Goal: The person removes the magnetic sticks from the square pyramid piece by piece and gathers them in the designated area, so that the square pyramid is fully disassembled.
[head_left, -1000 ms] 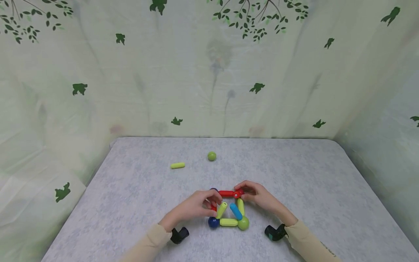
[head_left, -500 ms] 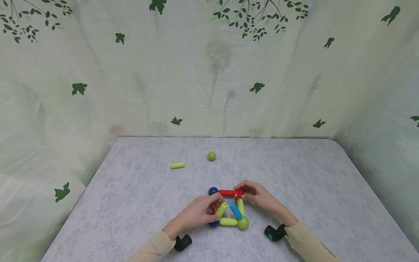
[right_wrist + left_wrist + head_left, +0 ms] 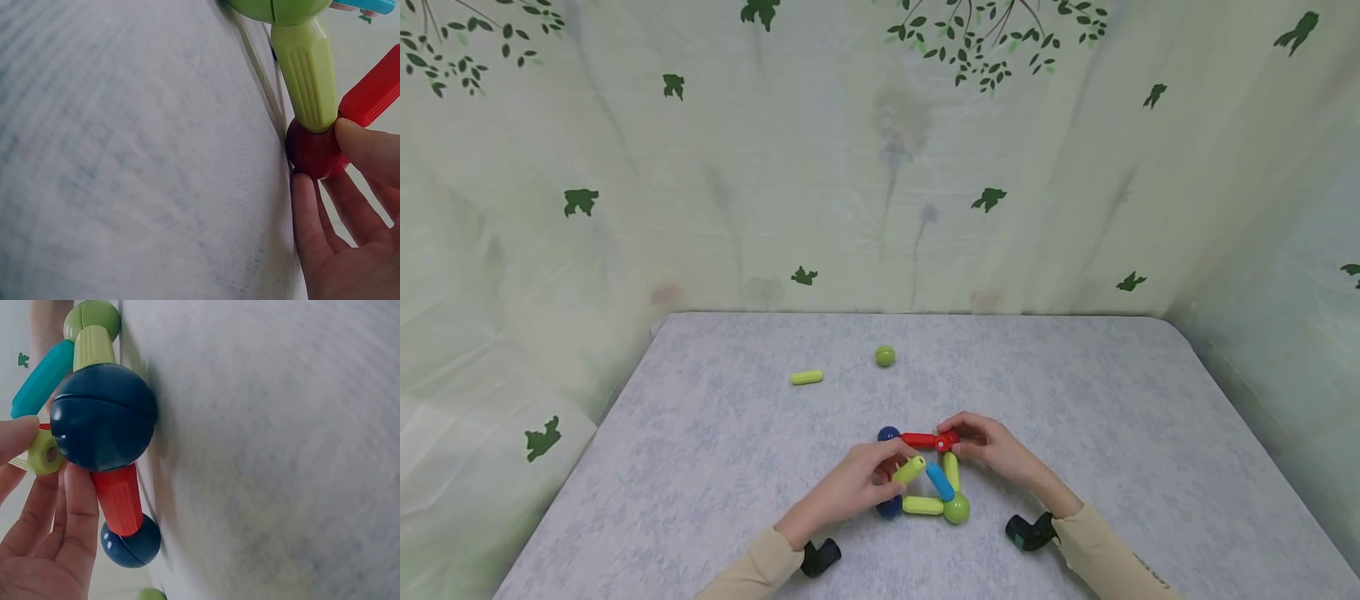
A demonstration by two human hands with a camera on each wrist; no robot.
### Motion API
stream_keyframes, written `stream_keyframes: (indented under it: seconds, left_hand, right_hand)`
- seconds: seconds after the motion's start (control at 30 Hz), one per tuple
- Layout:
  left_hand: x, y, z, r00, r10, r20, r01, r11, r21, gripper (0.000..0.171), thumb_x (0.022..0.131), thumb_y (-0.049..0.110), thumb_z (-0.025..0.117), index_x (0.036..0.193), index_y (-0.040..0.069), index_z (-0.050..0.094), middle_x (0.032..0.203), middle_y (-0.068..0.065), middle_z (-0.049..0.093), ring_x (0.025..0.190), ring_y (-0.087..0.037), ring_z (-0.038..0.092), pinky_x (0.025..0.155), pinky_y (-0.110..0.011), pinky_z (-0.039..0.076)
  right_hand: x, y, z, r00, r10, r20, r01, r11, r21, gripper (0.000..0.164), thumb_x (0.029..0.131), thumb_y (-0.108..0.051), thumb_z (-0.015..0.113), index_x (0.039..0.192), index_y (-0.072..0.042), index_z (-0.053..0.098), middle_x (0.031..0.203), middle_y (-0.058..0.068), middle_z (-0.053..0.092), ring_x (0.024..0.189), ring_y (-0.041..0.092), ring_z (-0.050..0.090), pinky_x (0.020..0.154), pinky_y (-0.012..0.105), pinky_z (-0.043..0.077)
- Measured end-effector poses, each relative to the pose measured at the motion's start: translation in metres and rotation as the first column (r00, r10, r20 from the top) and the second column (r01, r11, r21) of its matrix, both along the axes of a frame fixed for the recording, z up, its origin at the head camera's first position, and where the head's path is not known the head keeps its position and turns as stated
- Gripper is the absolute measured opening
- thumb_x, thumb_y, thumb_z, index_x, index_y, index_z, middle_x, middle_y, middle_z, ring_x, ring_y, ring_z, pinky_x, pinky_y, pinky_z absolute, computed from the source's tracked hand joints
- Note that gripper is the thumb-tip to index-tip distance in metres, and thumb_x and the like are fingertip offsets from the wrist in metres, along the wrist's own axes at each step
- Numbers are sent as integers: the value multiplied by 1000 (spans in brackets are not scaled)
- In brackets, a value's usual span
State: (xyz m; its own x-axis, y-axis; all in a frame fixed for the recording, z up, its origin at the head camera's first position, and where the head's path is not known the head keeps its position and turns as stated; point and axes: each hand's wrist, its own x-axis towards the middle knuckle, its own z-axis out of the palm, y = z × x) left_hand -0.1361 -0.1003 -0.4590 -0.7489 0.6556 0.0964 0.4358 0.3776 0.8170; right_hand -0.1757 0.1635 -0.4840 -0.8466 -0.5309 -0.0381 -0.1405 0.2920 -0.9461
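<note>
The left grip [image 3: 857,482] pinches a yellow-green rod [image 3: 909,471] between thumb and fingers, beside the near blue ball [image 3: 103,419]; whether the two touch, I cannot tell. Only the left wrist view shows the hole in the rod's lower end and the red link [image 3: 119,500] joining near ball to far blue ball [image 3: 888,434]. The right grip [image 3: 997,450] pinches a red ball [image 3: 314,150]; its wrist view bares the length of a raised red bar [image 3: 374,87], nearly end-on from the head. Farther out on the surface [image 3: 700,467] lie a green ball [image 3: 885,357] and, in the head view alone, a loose stick [image 3: 807,377].
</note>
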Motion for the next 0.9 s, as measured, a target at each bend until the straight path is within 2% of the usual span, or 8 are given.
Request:
stream_keyframes:
  seconds: [0.2, 0.33, 0.57, 0.73, 0.9]
  left_hand:
    - [0, -8, -1, 998, 31, -57, -28, 998, 54, 37, 88, 1, 65, 119, 21, 60, 105, 9, 57, 91, -9, 55, 76, -26, 50]
    - [-4, -16, -4, 995, 52, -85, -47, 997, 54, 40, 88, 0, 64, 121, 23, 60, 105, 10, 58, 91, -9, 55, 75, -27, 50]
    - [-14, -35, -6, 985, 132, -108, -127, 990, 55, 27, 90, 3, 65, 113, 16, 67, 102, 8, 60, 87, -13, 54, 74, -28, 49]
    - [-24, -51, -7, 968, 222, -116, -212, 973, 95, 22, 89, 0, 65, 106, 14, 69, 102, 4, 62, 89, -15, 56, 77, -29, 51]
    - [-35, -68, -4, 938, 321, -135, -302, 942, 145, 20, 87, -3, 66, 104, 8, 70, 101, -1, 64, 92, -18, 60, 80, -31, 52]
  right_hand:
    - [0, 0, 0, 1000, -1, 10, 1, 1000, -6, 27, 94, -4, 58, 121, -6, 60, 119, 8, 60, 113, 26, 54, 95, 43, 43]
    - [-2, 0, -1, 1000, 2, 8, -2, 1000, 1, 27, 94, -4, 58, 121, -6, 60, 119, 8, 60, 112, 26, 54, 94, 40, 43]
    - [0, -1, 3, 1000, -2, 15, 2, 1000, 3, 28, 94, -2, 57, 121, -4, 60, 118, 8, 60, 111, 26, 54, 94, 40, 43]
    - [0, -1, 0, 1000, -2, 15, 2, 1000, 6, 28, 94, -4, 57, 121, -5, 60, 117, 7, 61, 110, 25, 54, 93, 39, 43]
    - [0, -1, 0, 1000, 0, 14, 0, 1000, 2, 28, 94, -3, 57, 122, -5, 60, 117, 7, 61, 110, 25, 54, 92, 38, 44]
